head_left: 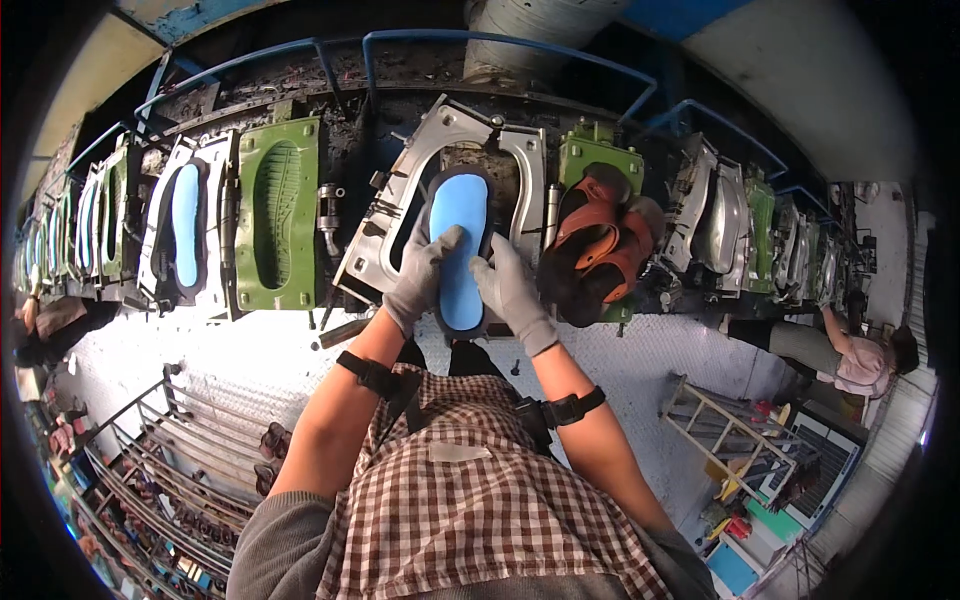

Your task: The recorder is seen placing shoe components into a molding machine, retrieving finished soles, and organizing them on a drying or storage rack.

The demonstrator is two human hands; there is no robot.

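My left hand [420, 275], in a grey glove, grips the left side of a shoe sole [462, 255] with a light blue face and dark rim, its thumb lying across the blue. From the other side my right hand [508, 288], gloved too, holds the same sole, thumb on its edge. The sole's far end overlaps a silver metal mould [443, 130] with foot-shaped openings; whether it touches the mould I cannot tell. Just right of my right hand, brown-orange strapped sandals [600, 235] lie piled on a green mould [625, 157]. My fingers under the sole are hidden.
Left stands a green mould [278, 215] with a ridged sole cavity, beside a silver mould holding a blue sole [186, 225]. Blue rails [500, 38] run behind the row. Metal racks [190, 450] stand behind me at left. A co-worker [860, 355] is at the far right.
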